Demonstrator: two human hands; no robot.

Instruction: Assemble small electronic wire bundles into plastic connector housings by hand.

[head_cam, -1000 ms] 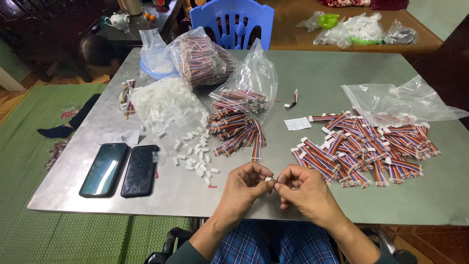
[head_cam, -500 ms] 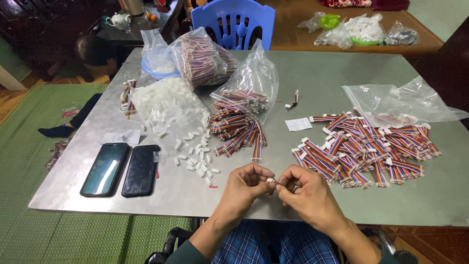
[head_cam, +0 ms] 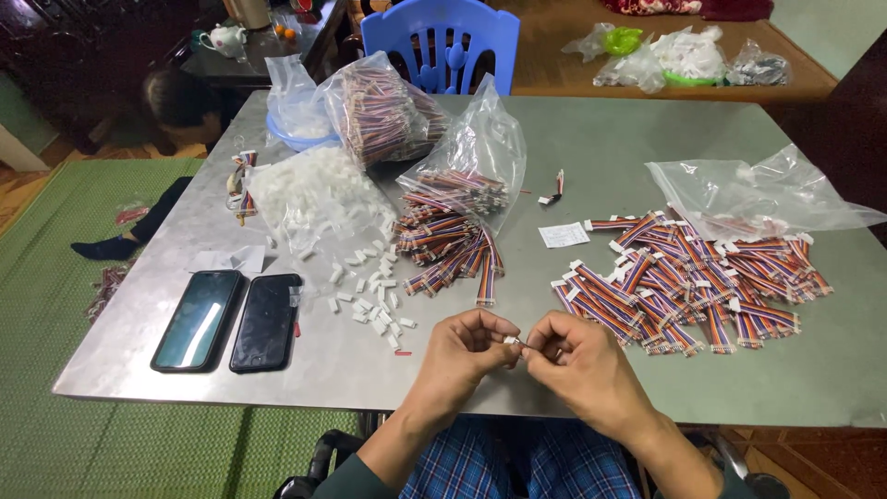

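My left hand [head_cam: 465, 352] and my right hand [head_cam: 580, 362] meet at the near edge of a grey metal table [head_cam: 610, 139]. Between their fingertips they pinch a small white plastic connector [head_cam: 511, 341]; the wire piece in my right hand is mostly hidden by the fingers. Just beyond my hands lies a spilled heap of coloured ribbon wires [head_cam: 450, 246]. A scatter of white connector housings [head_cam: 370, 288] lies to the left of it. A larger pile of ribbon wires with white ends [head_cam: 688, 282] lies to the right.
Two dark phones [head_cam: 229, 320] lie side by side at the near left. Clear plastic bags of wires [head_cam: 386, 111] and white connectors [head_cam: 305, 189] stand further back, an emptier bag [head_cam: 753, 194] at right. A blue plastic chair [head_cam: 442, 37] stands behind the table. A person crouches at far left [head_cam: 176, 102].
My hands have drawn closer together over the table's near edge, fingertips now touching around the small connector. Nothing else on the table has moved.
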